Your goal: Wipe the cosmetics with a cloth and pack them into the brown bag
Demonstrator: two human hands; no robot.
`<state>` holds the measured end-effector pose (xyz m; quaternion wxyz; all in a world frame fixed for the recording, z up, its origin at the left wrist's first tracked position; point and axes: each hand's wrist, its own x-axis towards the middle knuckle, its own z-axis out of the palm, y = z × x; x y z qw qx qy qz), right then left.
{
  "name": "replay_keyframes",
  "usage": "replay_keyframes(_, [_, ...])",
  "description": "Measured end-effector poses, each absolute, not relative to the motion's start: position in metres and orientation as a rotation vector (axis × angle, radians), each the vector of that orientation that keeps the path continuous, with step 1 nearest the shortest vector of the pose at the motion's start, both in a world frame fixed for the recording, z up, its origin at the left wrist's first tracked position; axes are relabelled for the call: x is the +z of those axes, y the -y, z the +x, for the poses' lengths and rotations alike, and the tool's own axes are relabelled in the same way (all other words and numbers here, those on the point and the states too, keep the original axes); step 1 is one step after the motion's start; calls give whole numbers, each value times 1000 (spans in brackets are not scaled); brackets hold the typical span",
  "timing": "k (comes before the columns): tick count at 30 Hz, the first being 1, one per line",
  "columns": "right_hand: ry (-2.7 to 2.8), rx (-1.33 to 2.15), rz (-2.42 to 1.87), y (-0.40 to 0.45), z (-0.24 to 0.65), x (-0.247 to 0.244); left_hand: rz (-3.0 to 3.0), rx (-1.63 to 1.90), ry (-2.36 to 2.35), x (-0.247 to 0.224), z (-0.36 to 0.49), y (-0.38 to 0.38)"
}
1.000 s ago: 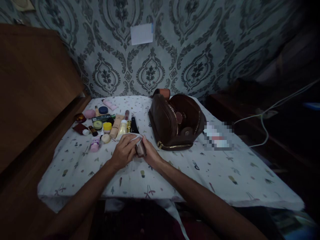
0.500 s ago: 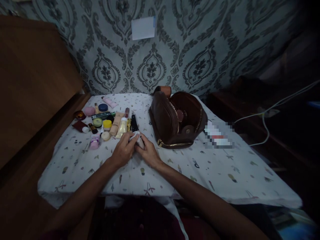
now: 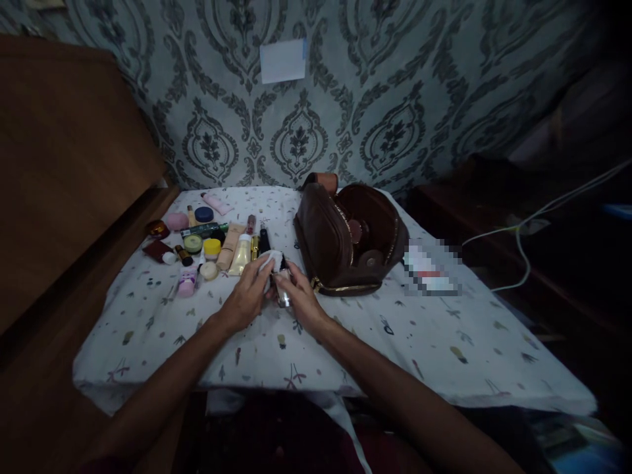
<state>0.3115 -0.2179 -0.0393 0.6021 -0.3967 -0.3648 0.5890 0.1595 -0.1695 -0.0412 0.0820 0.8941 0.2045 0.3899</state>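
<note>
Head view: small rectangular bottle between your two hands, above the patterned tablecloth and in front of the squeeze tubes. Your right hand grips the bottle, thumb laid along its near face and fingers curled behind it; the fingertips on the far side are hidden. Your left hand pinches a crumpled white cloth against the bottle's upper left, fingers bent and close together; whether they also bear on the bottle itself cannot be told. Compared with half a second ago, when your fingers covered most of it, more of the bottle is exposed: its dark top and shiny lower end now show. This leaves the near face open to view, with the cloth gathered beside the top; contact appears to be light there, though this is a judgement. Beyond your left hand lie a gold tube with a white cap, a beige tube, a black tube and a yellow-lidded jar. To the right of these, a brown leather-look bag stands unzipped, its mouth wide.
</note>
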Motion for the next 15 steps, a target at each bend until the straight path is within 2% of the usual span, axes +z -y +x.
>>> replay_keyframes(8, [705,1550,-818,221,304,-35,2144,1236,-819,-35,155,157])
replay_keyframes(15, [511,1470,-753,213,311,-42,1675,926,-638,-43,160,156])
